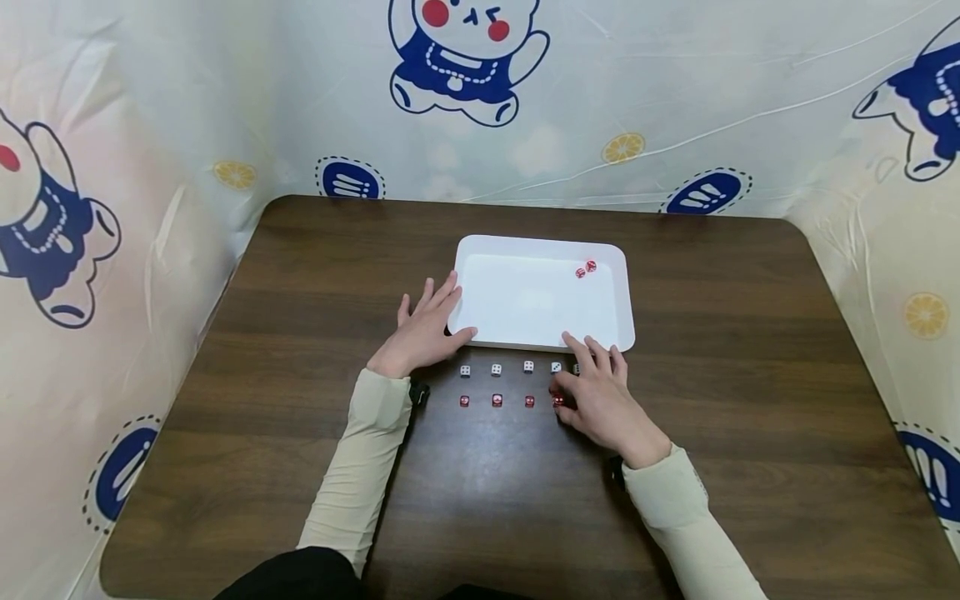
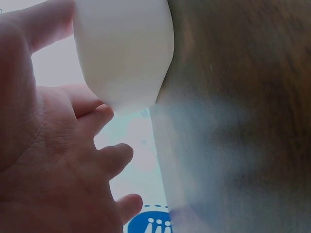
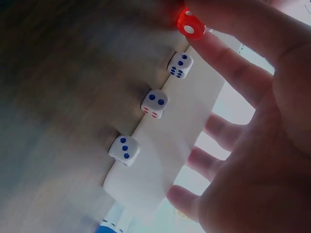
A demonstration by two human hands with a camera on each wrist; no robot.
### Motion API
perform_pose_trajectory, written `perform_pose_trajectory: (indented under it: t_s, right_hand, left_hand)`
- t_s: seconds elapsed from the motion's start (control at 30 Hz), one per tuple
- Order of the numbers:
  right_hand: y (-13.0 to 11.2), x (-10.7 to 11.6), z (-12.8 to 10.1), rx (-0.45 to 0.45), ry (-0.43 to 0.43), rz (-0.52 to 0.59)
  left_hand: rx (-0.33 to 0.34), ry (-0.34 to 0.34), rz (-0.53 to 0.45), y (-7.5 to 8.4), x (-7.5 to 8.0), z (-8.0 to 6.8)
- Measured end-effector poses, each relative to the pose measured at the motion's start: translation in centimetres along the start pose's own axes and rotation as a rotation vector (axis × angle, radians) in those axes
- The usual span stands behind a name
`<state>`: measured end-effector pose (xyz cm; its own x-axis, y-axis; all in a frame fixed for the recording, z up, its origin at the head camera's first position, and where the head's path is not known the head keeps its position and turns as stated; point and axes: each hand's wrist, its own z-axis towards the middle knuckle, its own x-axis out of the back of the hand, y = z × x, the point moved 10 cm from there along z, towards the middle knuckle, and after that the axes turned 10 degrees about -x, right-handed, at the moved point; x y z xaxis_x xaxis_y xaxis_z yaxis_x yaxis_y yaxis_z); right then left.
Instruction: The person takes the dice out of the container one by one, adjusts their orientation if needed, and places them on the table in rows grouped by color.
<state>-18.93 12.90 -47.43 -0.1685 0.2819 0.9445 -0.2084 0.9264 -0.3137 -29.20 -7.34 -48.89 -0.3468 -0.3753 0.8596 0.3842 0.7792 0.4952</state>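
My right hand point(image 1: 603, 400) pinches a red die point(image 3: 191, 24) between thumb and index finger, low over the table by the tray's front right. Its other fingers stretch forward toward the rim of the white tray point(image 1: 517, 329). My left hand point(image 1: 423, 333) rests against the tray's left side, fingers spread and thumb at the front left corner. Two red dice lie inside the tray toward the back right, one a red die point(image 1: 591, 266). Before the tray runs a row of white dice, including a white die point(image 1: 497, 369); nearer me is a row of red dice, including a red die point(image 1: 497, 400).
The brown wooden table point(image 1: 300, 467) carries the tray and dice. A printed curtain point(image 1: 480, 158) with cartoon figures hangs behind the table's back edge and along both sides.
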Motion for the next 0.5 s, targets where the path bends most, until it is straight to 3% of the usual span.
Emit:
perform_pose_trajectory:
  t_s: [0.5]
  right_hand:
    - [-0.2,1.5,0.8,-0.004,-0.043,0.051]
  left_hand:
    - [0.0,-0.004,0.005,0.0,0.0,0.1]
